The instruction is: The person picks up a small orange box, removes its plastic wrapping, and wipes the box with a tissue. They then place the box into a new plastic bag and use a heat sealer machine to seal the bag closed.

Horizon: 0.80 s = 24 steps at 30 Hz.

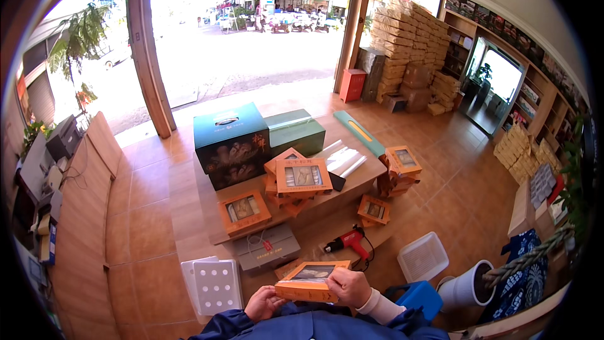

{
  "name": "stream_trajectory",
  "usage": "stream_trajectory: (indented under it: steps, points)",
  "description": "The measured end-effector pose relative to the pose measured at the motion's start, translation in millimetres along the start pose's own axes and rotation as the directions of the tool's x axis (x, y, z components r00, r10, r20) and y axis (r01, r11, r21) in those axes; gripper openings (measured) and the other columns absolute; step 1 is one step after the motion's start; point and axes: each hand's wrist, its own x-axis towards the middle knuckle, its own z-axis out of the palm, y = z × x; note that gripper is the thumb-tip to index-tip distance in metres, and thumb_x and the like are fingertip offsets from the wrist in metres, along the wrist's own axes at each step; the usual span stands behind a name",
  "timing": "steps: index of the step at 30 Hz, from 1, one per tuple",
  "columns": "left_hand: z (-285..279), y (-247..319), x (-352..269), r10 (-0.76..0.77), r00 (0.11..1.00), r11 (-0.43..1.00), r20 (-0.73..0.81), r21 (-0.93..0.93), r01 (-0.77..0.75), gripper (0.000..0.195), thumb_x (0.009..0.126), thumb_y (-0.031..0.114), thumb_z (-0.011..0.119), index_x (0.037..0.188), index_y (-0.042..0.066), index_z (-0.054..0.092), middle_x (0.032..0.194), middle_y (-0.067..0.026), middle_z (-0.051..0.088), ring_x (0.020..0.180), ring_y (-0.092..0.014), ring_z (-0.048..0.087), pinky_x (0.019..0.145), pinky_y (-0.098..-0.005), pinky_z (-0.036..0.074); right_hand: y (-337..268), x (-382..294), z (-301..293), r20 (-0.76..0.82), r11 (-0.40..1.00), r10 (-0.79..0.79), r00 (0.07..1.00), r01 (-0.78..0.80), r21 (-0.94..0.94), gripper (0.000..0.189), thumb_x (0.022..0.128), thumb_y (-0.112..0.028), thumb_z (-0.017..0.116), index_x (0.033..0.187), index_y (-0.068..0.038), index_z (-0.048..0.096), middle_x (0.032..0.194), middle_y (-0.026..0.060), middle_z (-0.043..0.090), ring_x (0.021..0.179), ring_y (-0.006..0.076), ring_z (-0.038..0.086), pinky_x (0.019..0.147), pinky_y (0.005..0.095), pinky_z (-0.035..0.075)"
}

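Note:
Close before me is an orange cardboard box (306, 292) with a clear window, tilted toward me. My left hand (265, 303) holds its lower left corner between thumb and fingers. On the right side, my right hand (350, 287) is curled over the box's edge, knuckles up. Glossy clear film shows along the front of the box; whether the right hand pinches it I cannot tell. Just beyond lies a red heat gun (350, 244) with a black nozzle and cord. Part of another orange box (289, 269) shows behind the held one.
Stacked orange window boxes (304, 177) stand on the wooden table (377, 170), beside a black phone (337, 182) and white film rolls (339, 158). A grey gift box (266, 247) sits below the table's edge. A white plastic basket (423, 257) and blue stool (421, 298) are right.

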Motion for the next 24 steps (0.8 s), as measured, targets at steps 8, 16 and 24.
stream_trajectory:
  steps: [8,16,24]
  points:
    - [35.7,14.2,-20.0,0.127,0.992,0.990,0.001,-0.058,-0.127,0.027,0.098,0.027,0.041,0.110,0.003,0.047,0.107,-0.0165,0.058,0.099,-0.026,0.060,0.088,-0.0407,0.050,-5.2,-0.2,9.5,0.017,0.989,0.086,0.996,-0.087,0.117,0.017,0.084,-0.019,0.057,0.072,-0.006,0.058,0.072,0.0106,0.056,0.062,0.0291,0.058,0.053,0.0350,0.046]
    - [33.9,5.5,-7.4,0.233,0.972,0.922,0.018,0.314,-0.226,0.024,0.098,0.023,0.040,0.112,0.004,0.044,0.103,-0.0161,0.059,0.093,-0.028,0.062,0.079,-0.0427,0.054,-11.5,-2.7,18.1,-0.008,0.999,0.012,1.000,-0.012,0.043,0.016,0.084,-0.019,0.057,0.073,-0.007,0.057,0.070,0.0098,0.055,0.060,0.0283,0.057,0.051,0.0348,0.046]
    - [15.5,-4.4,13.2,0.135,0.989,0.986,-0.062,0.106,-0.128,0.015,0.096,0.018,0.044,0.099,0.004,0.047,0.098,-0.0123,0.058,0.092,-0.027,0.061,0.080,-0.0428,0.053,-7.9,-8.6,41.5,0.003,0.994,-0.089,0.996,0.089,-0.065,0.017,0.082,-0.020,0.059,0.070,-0.008,0.057,0.067,0.0082,0.053,0.056,0.0260,0.057,0.046,0.0342,0.045]
